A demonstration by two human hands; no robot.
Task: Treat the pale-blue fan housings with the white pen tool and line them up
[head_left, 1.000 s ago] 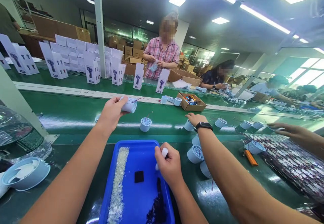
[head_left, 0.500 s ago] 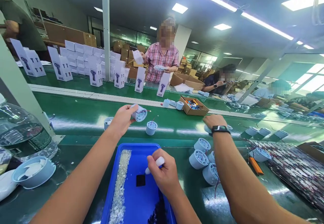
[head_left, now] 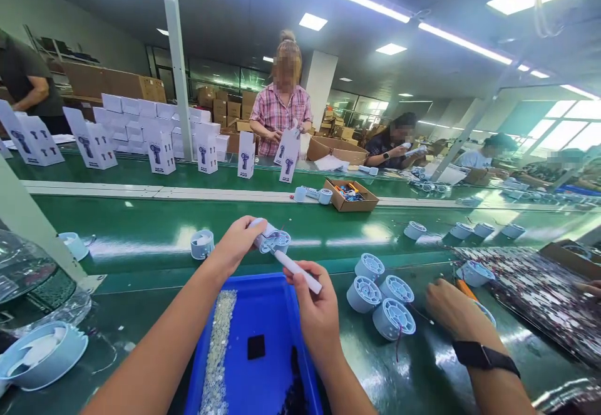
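Observation:
My left hand [head_left: 237, 243] is closed around a light blue round fan housing [head_left: 265, 238], held above the green belt. Another round blue part [head_left: 282, 241] overlaps it in view; I cannot tell whether the two touch. My right hand [head_left: 315, 299] grips a white pen-shaped tool [head_left: 299, 271], its tip against or just in front of the held housing. Below the hands lies a blue tray [head_left: 248, 282] with small clear pieces [head_left: 218, 346] along its left side, a black square pad [head_left: 256, 347] and small black pieces [head_left: 295, 390].
Several fan housings [head_left: 393, 318] stand right of the tray, one trailing a wire. A co-worker's hand [head_left: 453, 308] with a black watch rests near an orange tool [head_left: 466, 288]. A plastic bottle [head_left: 37, 283] stands left. Across the belt [head_left: 150, 218] are a parts carton [head_left: 352, 196] and white boxes.
My right hand has lifted the white tool from the black pad in the tray up to the housing. The co-worker's watch hand has moved from the belt nearer, to the right.

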